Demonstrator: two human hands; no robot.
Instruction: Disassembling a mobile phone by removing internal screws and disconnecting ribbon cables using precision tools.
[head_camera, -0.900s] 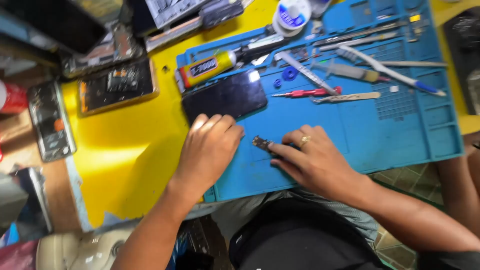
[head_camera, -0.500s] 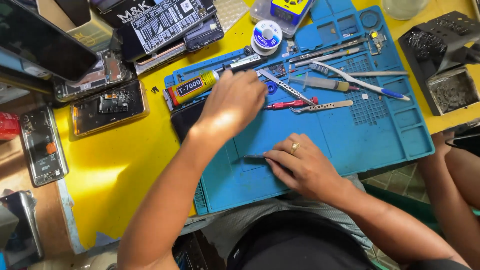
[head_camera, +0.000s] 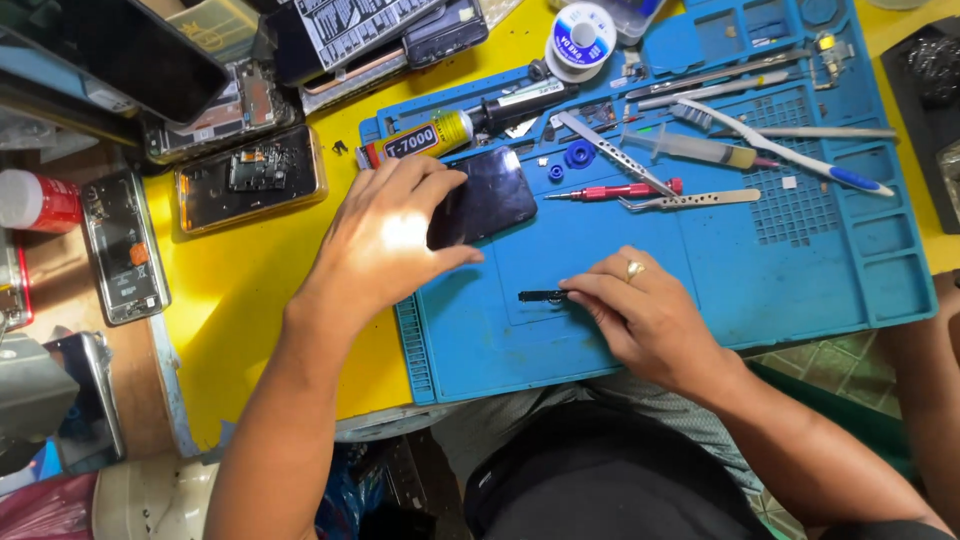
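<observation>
I have my left hand (head_camera: 385, 235) gripping the dark glossy phone screen panel (head_camera: 482, 197) while my right hand's (head_camera: 650, 318) fingertips pin a small black flat part (head_camera: 541, 296) on the blue silicone repair mat (head_camera: 600, 330), so next, I judge, calls for seating them carefully.

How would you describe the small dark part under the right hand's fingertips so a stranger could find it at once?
Start at the big blue work mat on the yellow table. On its bare lower-middle area, the right hand presses a small, flat black strip. Unlike the larger glossy black phone held by the left hand above it, it is tiny and narrow.
</observation>
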